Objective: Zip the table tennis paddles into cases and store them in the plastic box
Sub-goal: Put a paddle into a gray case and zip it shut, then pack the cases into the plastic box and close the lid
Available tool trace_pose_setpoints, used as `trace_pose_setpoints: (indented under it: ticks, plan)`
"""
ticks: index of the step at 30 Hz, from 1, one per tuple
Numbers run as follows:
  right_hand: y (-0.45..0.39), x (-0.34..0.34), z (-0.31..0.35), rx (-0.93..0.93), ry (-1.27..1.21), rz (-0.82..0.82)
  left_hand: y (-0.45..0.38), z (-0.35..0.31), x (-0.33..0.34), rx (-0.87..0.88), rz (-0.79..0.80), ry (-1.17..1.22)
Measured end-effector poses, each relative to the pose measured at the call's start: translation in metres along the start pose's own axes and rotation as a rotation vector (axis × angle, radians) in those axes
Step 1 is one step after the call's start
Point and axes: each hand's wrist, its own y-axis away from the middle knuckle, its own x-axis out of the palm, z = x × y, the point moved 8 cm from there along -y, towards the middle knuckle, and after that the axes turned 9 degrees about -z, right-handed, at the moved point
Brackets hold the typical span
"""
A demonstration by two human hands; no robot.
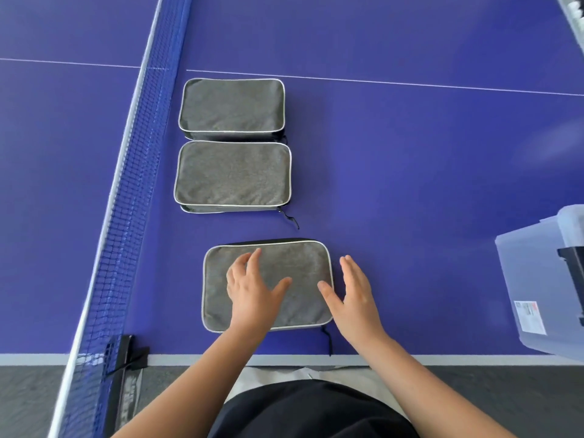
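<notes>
Three grey zip cases with silver piping lie in a row on the blue table tennis table. The nearest case (pixel 297 263) lies flat by the table's front edge, its black zip pull trailing off its near right corner. My left hand (pixel 252 289) rests on top of it with fingers spread. My right hand (pixel 354 294) is at its right edge, fingers straight, thumb touching the case top. The middle case (pixel 233 177) and the far case (pixel 232 107) lie closed behind it. A clear plastic box (pixel 537 289) stands at the right edge. No paddle is visible.
The blue net (pixel 132 172) runs along the left of the cases, with its black clamp (pixel 126 355) at the table's front edge. A white line crosses the table behind the far case. Grey floor lies below the edge.
</notes>
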Motion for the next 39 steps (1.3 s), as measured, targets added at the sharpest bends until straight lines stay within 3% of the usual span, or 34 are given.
trace_pose_setpoints:
  ticks: [9, 14, 19, 25, 30, 34, 39]
  plan:
    - [-0.001, -0.136, -0.072, -0.273, 0.038, -0.107, 0.084, -0.142, 0.091, 0.121, 0.053, 0.123]
    - [-0.003, -0.214, -0.124, -0.439, 0.115, -0.115, 0.144, -0.216, 0.151, 0.069, 0.034, 0.191]
    - [0.002, -0.28, -0.171, -0.489, 0.124, -0.112, 0.191, -0.277, 0.2, 0.045, 0.083, 0.248]
    - [-0.009, -0.355, -0.209, -0.503, 0.161, -0.216, 0.222, -0.327, 0.236, 0.137, 0.174, 0.254]
    - [-0.03, -0.382, -0.259, -0.48, 0.339, -0.245, 0.234, -0.354, 0.269, 0.083, 0.325, 0.261]
    - [-0.05, -0.377, -0.285, -0.502, 0.567, -0.121, 0.237, -0.369, 0.284, -0.029, 0.341, 0.334]
    - [-0.055, -0.369, -0.29, -0.527, 0.66, -0.087, 0.236, -0.379, 0.294, -0.127, 0.289, 0.477]
